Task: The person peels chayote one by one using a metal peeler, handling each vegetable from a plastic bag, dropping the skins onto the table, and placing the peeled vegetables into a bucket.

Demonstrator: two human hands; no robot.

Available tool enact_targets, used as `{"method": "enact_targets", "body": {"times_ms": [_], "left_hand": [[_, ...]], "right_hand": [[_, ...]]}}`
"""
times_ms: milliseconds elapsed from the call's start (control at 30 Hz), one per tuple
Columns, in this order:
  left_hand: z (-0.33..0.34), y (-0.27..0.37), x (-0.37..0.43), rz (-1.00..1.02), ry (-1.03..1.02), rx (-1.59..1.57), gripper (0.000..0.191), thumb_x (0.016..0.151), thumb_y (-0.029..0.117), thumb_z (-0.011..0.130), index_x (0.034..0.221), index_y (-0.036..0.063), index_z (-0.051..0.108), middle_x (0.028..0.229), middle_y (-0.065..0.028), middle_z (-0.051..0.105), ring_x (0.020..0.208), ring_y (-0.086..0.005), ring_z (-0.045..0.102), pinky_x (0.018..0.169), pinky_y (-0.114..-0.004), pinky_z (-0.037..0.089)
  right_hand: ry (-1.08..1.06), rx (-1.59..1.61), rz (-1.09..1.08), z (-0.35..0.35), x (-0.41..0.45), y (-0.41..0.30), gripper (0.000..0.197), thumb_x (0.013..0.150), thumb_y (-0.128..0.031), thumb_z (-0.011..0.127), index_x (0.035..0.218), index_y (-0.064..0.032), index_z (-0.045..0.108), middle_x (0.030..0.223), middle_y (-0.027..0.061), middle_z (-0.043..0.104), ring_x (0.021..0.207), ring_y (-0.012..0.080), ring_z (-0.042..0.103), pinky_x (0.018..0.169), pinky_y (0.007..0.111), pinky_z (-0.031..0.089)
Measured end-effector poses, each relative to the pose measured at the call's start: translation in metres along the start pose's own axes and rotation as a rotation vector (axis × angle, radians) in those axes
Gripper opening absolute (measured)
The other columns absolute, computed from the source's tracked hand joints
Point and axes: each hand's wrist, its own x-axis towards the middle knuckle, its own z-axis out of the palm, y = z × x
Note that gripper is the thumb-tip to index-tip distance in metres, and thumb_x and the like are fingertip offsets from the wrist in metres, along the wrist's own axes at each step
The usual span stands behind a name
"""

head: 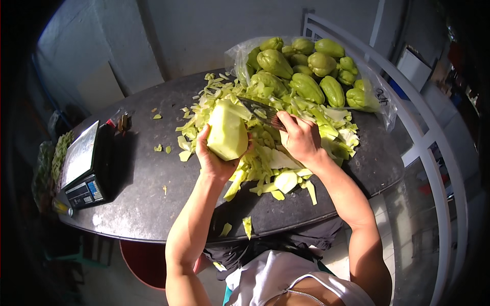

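Note:
My left hand point(215, 158) grips a large peeled, pale green chayote or similar gourd point(226, 132) from below and the sides, its cut facets facing up. In my right hand point(301, 137) is the handle of a dark-bladed knife point(254, 107). The blade points left, its tip beside the upper right of the peeled piece, where a strip of peel seems to hang. Under both hands spreads a heap of green peelings point(264, 153) on the dark table point(153, 183). Behind the heap, a clear plastic bag point(383, 103) lies open with many unpeeled chayotes point(306, 86).
A digital scale point(86, 168) stands at the table's left end, with a bundle of greens point(61, 153) beyond it. Loose scraps point(157, 116) dot the tabletop. A red tub point(143, 264) sits below the front edge. White metal railing point(428, 145) curves along the right side.

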Motion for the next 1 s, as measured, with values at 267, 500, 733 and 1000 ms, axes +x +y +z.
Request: {"method": "enact_targets", "body": {"times_ms": [267, 500, 733, 1000], "left_hand": [[0.000, -0.001, 0.002, -0.036, -0.066, -0.020, 0.071, 0.086, 0.064, 0.052, 0.138, 0.0148, 0.050, 0.128, -0.0134, 0.057, 0.115, -0.0346, 0.056, 0.094, -0.056, 0.044], [0.026, 0.020, 0.029, 0.059, 0.090, -0.013, 0.062, 0.086, 0.063, 0.059, 0.122, 0.0121, 0.058, 0.114, -0.0126, 0.063, 0.105, -0.0328, 0.061, 0.096, -0.060, 0.047], [0.082, 0.033, 0.080, 0.108, 0.082, -0.048, 0.050, 0.086, 0.057, 0.058, 0.107, 0.0115, 0.063, 0.104, -0.0113, 0.065, 0.097, -0.0301, 0.061, 0.088, -0.051, 0.049], [0.092, 0.016, 0.092, 0.054, 0.034, -0.028, 0.053, 0.087, 0.058, 0.053, 0.111, 0.0110, 0.062, 0.108, -0.0129, 0.064, 0.101, -0.0326, 0.059, 0.091, -0.054, 0.045]], "right_hand": [[-0.257, -0.033, 0.281, 0.006, 0.000, 0.015, 0.015, 0.086, -0.003, 0.062, 0.099, -0.0061, 0.055, 0.071, 0.0190, 0.066, 0.063, 0.0371, 0.067, 0.051, 0.043, 0.052], [-0.035, 0.230, 0.186, -0.027, 0.019, -0.014, 0.012, 0.095, -0.013, 0.063, 0.096, -0.0021, 0.059, 0.059, 0.0147, 0.057, 0.048, 0.0276, 0.059, 0.047, 0.035, 0.044], [0.119, 0.348, 0.027, -0.057, 0.037, -0.060, 0.006, 0.094, -0.006, 0.061, 0.088, -0.0024, 0.059, 0.067, 0.0145, 0.060, 0.058, 0.0281, 0.065, 0.052, 0.037, 0.049], [0.114, 0.257, 0.102, -0.045, 0.029, -0.046, 0.003, 0.091, -0.002, 0.063, 0.093, -0.0015, 0.062, 0.072, 0.0168, 0.063, 0.060, 0.0297, 0.066, 0.052, 0.036, 0.050]]}}
